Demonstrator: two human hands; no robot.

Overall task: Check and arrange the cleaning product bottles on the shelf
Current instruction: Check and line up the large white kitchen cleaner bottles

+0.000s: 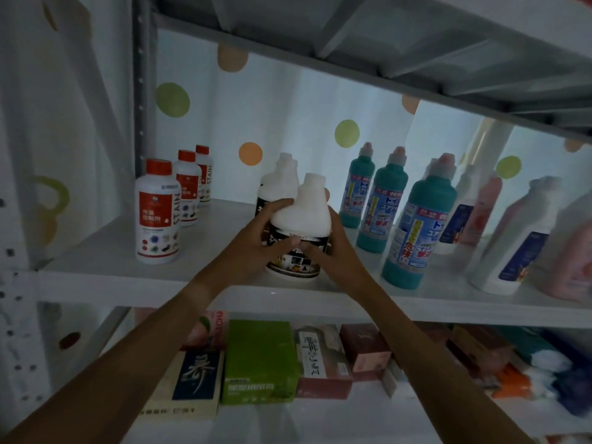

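A white bottle with a black label (302, 216) stands near the front edge of the middle shelf (105, 277). My left hand (256, 238) grips its left side, fingers curled over its shoulder. My right hand (333, 251) holds its right side, thumb across the label. A second white bottle of the same kind (282, 177) stands directly behind it. Three white bottles with red caps (158, 213) line up at the left. Three teal bottles (416, 229) stand in a row to the right.
Pale and pink bottles (512, 238) fill the shelf's far right. The shelf above (384, 59) hangs low over the bottles. On the lower shelf lie boxes, among them a green box (259, 360). A dotted curtain hangs behind.
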